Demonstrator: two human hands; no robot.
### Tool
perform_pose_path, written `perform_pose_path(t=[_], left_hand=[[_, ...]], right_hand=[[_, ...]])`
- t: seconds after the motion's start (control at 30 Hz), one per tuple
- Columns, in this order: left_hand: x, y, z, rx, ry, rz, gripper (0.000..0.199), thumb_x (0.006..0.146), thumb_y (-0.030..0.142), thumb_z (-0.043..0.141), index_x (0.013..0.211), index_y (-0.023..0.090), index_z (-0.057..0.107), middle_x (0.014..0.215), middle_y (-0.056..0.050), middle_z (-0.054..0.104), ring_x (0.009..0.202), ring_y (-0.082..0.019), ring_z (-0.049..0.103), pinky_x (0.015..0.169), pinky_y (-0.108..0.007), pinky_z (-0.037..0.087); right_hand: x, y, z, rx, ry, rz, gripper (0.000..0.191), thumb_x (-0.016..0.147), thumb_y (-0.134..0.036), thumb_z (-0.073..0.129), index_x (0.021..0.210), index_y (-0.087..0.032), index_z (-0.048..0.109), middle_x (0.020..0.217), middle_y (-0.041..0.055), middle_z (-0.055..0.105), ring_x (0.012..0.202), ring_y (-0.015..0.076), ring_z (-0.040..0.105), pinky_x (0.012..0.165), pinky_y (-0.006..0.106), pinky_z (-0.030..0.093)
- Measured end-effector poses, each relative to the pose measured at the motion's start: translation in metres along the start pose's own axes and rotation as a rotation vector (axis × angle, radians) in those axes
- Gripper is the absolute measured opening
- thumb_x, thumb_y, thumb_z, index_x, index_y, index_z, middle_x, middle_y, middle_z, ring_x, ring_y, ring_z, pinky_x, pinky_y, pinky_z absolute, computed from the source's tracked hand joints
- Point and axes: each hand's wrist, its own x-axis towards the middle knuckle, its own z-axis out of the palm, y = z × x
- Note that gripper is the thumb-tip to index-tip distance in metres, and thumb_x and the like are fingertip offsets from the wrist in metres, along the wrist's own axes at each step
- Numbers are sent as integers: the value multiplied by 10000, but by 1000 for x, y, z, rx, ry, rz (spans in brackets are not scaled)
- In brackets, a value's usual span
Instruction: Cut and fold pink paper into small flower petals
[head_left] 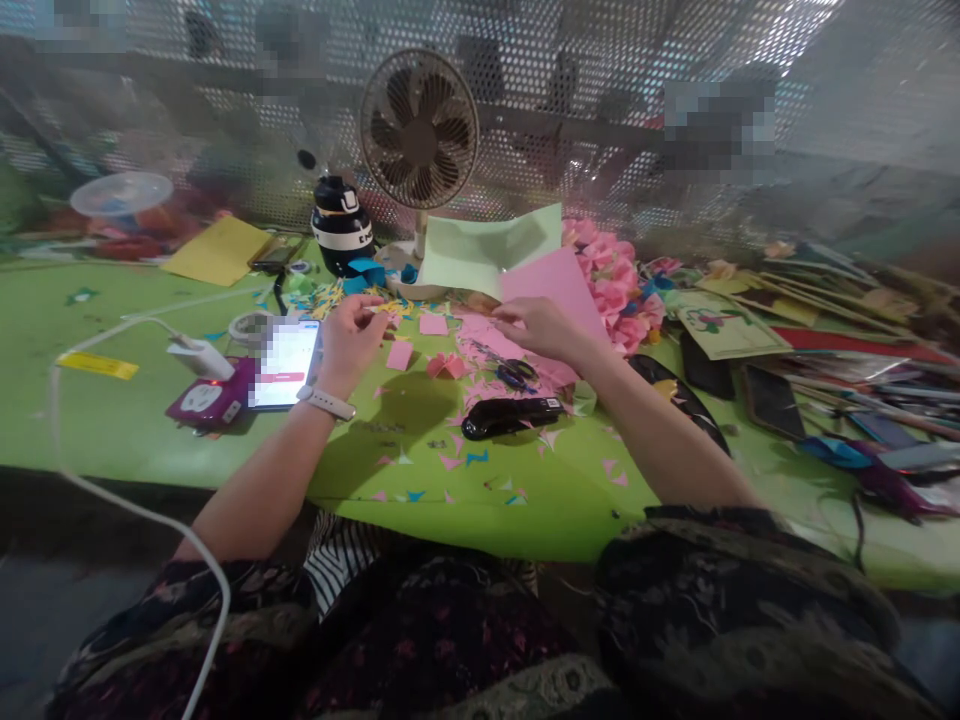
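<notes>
My left hand (352,340), with a watch on its wrist, is above the table with its fingers curled together; whatever they hold, if anything, is too small to make out. Stretched out over pink paper sheets (555,290) is my right hand (546,328), its fingers apart. Between the hands lie two small pink paper squares (433,324) and a folded pink paper piece (447,366). Scissors (516,374) rest on pink paper just below my right hand. A black stapler (511,416) lies closer to me.
A lit phone (286,365) and a purple power adapter (216,398) sit at left, with a white cable. Behind stand a black bottle (343,235), a fan (420,130) and a pale green sheet (480,250). Pink paper flowers (611,275) pile up at right; scraps litter the green table (525,525).
</notes>
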Motion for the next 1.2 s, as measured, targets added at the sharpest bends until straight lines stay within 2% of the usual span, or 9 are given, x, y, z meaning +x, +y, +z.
perform_pose_path(t=[0.07, 0.17, 0.3, 0.43, 0.63, 0.8, 0.9, 1.03, 1.2], left_hand=[[7, -7, -5, 154, 7, 55, 310, 780, 281, 604, 1063, 163, 648, 927, -65, 719, 800, -174, 675, 763, -290, 525], [12, -19, -7, 376, -148, 79, 305, 716, 340, 681, 966, 165, 680, 1004, -99, 708, 957, -243, 651, 863, -345, 500], [13, -27, -3, 509, -332, 109, 166, 629, 321, 756, 642, 190, 656, 882, -97, 693, 903, -271, 647, 854, -366, 492], [11, -25, 0, 321, -285, 37, 181, 664, 321, 746, 702, 179, 641, 827, -69, 684, 819, -222, 639, 837, -384, 516], [1, -10, 9, -296, -250, -162, 305, 696, 291, 755, 889, 169, 553, 853, -30, 671, 786, -159, 680, 720, -317, 587], [-10, 1, 14, -423, -301, -256, 435, 690, 224, 778, 1069, 185, 567, 913, -41, 717, 849, -158, 710, 726, -266, 572], [-14, 1, 18, -493, -333, -285, 498, 660, 205, 809, 1106, 191, 588, 914, -33, 726, 841, -142, 709, 713, -236, 559], [-19, 0, 24, -504, -403, -309, 368, 659, 243, 828, 971, 174, 646, 884, -20, 725, 754, -106, 693, 672, -201, 544], [-27, 9, 28, -437, -427, -398, 268, 721, 289, 798, 869, 172, 608, 814, -14, 719, 581, -89, 667, 438, -156, 419]], right_hand=[[-20, 5, -1, -93, -21, -26, 358, 922, -306, 519, 1159, -119, 711, 1128, 136, 720, 988, 258, 653, 879, 374, 468], [-41, 7, 3, -129, -43, -11, 365, 927, -308, 522, 1184, -127, 708, 1152, 138, 720, 1020, 264, 666, 920, 399, 484], [-58, 3, 9, -63, -60, 4, 363, 923, -329, 547, 1195, -151, 709, 1165, 134, 718, 1054, 272, 667, 959, 430, 489], [-71, 2, 4, -29, -27, 9, 374, 929, -353, 544, 1221, -174, 694, 1196, 121, 707, 1083, 260, 656, 982, 423, 479], [-77, 15, -4, -106, 50, 115, 306, 920, -318, 549, 1133, -173, 714, 1125, 104, 729, 993, 242, 665, 870, 358, 478], [-63, 15, 11, -229, -137, 174, 288, 879, -367, 591, 1021, -145, 706, 1053, 113, 726, 939, 244, 652, 747, 299, 439], [-58, 10, 17, -269, -135, 193, 324, 847, -395, 603, 1039, -147, 681, 1089, 125, 708, 967, 262, 637, 710, 295, 415], [-54, 3, 18, -289, -154, 254, 293, 803, -372, 603, 974, -149, 687, 1030, 141, 716, 897, 264, 641, 625, 294, 378], [-49, 3, 23, -250, -205, 340, 189, 748, -341, 617, 809, -183, 699, 856, 106, 727, 770, 242, 641, 551, 298, 339]])
